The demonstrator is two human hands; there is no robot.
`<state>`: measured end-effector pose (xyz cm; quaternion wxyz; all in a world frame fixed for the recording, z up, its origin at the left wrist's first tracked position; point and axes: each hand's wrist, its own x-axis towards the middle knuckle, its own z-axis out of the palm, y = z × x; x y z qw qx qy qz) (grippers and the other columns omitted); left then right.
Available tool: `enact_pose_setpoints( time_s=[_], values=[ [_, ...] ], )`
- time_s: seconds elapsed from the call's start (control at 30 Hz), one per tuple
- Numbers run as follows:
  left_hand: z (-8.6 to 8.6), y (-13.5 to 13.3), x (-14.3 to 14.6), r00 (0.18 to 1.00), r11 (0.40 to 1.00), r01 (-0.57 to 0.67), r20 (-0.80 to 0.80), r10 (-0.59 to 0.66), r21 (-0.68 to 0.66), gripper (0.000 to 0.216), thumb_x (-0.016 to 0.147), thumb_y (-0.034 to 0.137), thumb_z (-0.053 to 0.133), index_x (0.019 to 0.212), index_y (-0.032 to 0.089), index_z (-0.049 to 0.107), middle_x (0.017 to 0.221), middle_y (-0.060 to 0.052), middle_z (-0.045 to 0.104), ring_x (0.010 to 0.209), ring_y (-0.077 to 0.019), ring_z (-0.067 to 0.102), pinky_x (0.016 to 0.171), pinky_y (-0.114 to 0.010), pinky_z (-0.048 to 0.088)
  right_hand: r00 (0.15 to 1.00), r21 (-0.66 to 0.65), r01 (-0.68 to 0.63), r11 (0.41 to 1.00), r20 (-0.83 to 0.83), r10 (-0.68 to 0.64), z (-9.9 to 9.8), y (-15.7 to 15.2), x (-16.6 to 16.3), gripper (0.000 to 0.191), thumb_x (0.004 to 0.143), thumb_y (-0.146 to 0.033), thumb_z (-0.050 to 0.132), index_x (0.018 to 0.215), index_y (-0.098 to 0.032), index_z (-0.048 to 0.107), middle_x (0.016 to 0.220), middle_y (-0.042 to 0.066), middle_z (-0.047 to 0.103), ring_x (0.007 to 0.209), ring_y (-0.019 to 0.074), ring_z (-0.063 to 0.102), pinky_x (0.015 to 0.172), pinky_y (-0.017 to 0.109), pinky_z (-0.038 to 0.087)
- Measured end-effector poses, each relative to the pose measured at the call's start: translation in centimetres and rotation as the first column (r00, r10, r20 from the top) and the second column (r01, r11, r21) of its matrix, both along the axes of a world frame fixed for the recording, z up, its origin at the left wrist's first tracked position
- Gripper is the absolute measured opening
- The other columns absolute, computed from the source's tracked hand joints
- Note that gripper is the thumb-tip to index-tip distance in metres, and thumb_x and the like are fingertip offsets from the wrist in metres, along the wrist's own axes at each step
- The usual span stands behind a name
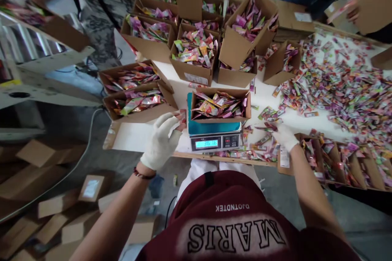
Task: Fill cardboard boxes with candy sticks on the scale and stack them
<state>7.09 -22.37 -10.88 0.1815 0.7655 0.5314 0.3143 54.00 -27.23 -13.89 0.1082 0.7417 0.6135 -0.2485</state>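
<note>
My left hand (pixel 161 140), in a white glove, is closed on a few colourful sachets (pixel 181 116) just left of the scale. A digital scale (pixel 214 140) with a lit display stands at the table's near edge. On it sits an open cardboard box (pixel 221 105) filled with sachets. My right hand (pixel 284 135), also gloved, rests among loose sachets (pixel 266 147) to the right of the scale, its fingers curled into the pile. What it grips is hidden.
Several open boxes of sachets (pixel 196 55) crowd the far side of the white table (pixel 134 136). A wide spread of loose sachets (pixel 343 89) covers the right. Flat cardboard (pixel 45 208) lies on the floor at left. Other people stand at the far corners.
</note>
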Motion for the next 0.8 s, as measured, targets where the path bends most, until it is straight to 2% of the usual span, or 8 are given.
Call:
enact_pose_setpoints(
  time_s=[0.13, 0.23, 0.3, 0.4, 0.6, 0.67, 0.73, 0.8],
  values=[
    [2.1, 2.2, 3.8, 0.994, 0.989, 0.088, 0.052, -0.094, 0.115, 0.025, 0.1, 0.028, 0.053, 0.117, 0.018, 0.069, 0.12, -0.012, 0.067, 0.114, -0.0238, 0.067, 0.102, -0.037, 0.056, 0.933, 0.396, -0.274, 0.877, -0.111, 0.342, 10.5, 4.7, -6.0, 0.054, 0.079, -0.012, 0.051, 0.131, -0.017, 0.067, 0.128, 0.011, 0.072, 0.114, 0.0257, 0.067, 0.101, 0.036, 0.052],
    [3.2, 2.7, 5.6, 0.987, 0.982, 0.092, 0.116, -0.111, 0.163, 0.028, 0.1, 0.027, 0.054, 0.124, 0.016, 0.066, 0.12, -0.013, 0.066, 0.115, -0.0236, 0.066, 0.103, -0.037, 0.055, 0.848, 0.388, -0.467, 0.794, -0.058, 0.527, 13.6, 9.6, -14.2, 0.049, 0.084, -0.011, 0.05, 0.13, -0.02, 0.064, 0.136, 0.01, 0.068, 0.121, 0.025, 0.065, 0.103, 0.037, 0.051],
    [3.5, 2.5, 5.9, 0.985, 0.984, 0.07, 0.142, -0.094, 0.162, 0.028, 0.1, 0.026, 0.055, 0.123, 0.017, 0.066, 0.119, -0.013, 0.065, 0.116, -0.0238, 0.065, 0.104, -0.037, 0.055, 0.813, 0.153, -0.572, 0.806, -0.027, 0.582, 12.7, 12.5, -19.2, 0.045, 0.087, -0.009, 0.052, 0.129, -0.02, 0.063, 0.137, 0.013, 0.067, 0.123, 0.0273, 0.065, 0.102, 0.04, 0.051],
    [3.2, 1.8, 5.1, 0.984, 0.989, 0.081, 0.147, -0.099, 0.127, 0.023, 0.099, 0.026, 0.055, 0.118, 0.018, 0.067, 0.117, -0.012, 0.065, 0.114, -0.0241, 0.066, 0.103, -0.037, 0.055, 0.821, 0.007, -0.57, 0.822, -0.043, 0.569, 9.7, 15.3, -23.4, 0.036, 0.084, -0.01, 0.063, 0.119, -0.013, 0.067, 0.122, 0.021, 0.073, 0.109, 0.0303, 0.072, 0.093, 0.041, 0.056],
    [1.8, 1.1, 2.8, 0.978, 0.986, 0.157, 0.131, -0.163, 0.051, 0.021, 0.099, 0.027, 0.056, 0.114, 0.019, 0.067, 0.118, -0.013, 0.065, 0.116, -0.026, 0.065, 0.102, -0.041, 0.055, 0.823, 0.068, -0.539, 0.84, -0.172, 0.542, 9.8, 14.5, -19.7, 0.072, 0.076, -0.018, 0.076, 0.145, -0.014, 0.054, 0.137, 0.013, 0.067, 0.12, 0.0216, 0.065, 0.105, 0.033, 0.051],
    [1.4, 1.1, 2.1, 0.981, 0.99, 0.142, 0.133, -0.143, 0.013, 0.021, 0.098, 0.028, 0.056, 0.115, 0.02, 0.067, 0.118, -0.013, 0.064, 0.116, -0.0261, 0.065, 0.103, -0.042, 0.055, 0.829, 0.255, -0.401, 0.88, -0.307, 0.467, 10.4, 12.3, -16.1, 0.073, 0.085, -0.024, 0.07, 0.153, -0.018, 0.045, 0.147, 0.011, 0.06, 0.129, 0.0219, 0.06, 0.11, 0.036, 0.049],
    [0.8, 1.0, 1.3, 0.981, 0.991, 0.134, 0.141, -0.13, -0.022, 0.019, 0.098, 0.029, 0.056, 0.112, 0.02, 0.067, 0.115, -0.012, 0.065, 0.115, -0.0261, 0.065, 0.102, -0.042, 0.055, 0.823, 0.42, -0.099, 0.902, -0.474, 0.311, 9.7, 9.3, -12.3, 0.064, 0.096, -0.03, 0.057, 0.156, -0.019, 0.04, 0.148, 0.013, 0.057, 0.132, 0.0225, 0.059, 0.11, 0.04, 0.05],
    [0.1, 0.5, 0.4, 0.984, 0.993, 0.106, 0.147, -0.099, -0.044, 0.017, 0.098, 0.03, 0.057, 0.106, 0.019, 0.067, 0.114, -0.013, 0.065, 0.115, -0.0265, 0.065, 0.102, -0.042, 0.055, 0.868, 0.412, 0.147, 0.899, -0.489, 0.082, 7.6, 5.8, -9.2, 0.055, 0.101, -0.03, 0.047, 0.154, -0.017, 0.041, 0.144, 0.015, 0.059, 0.129, 0.0226, 0.061, 0.109, 0.041, 0.052]
  ],
)
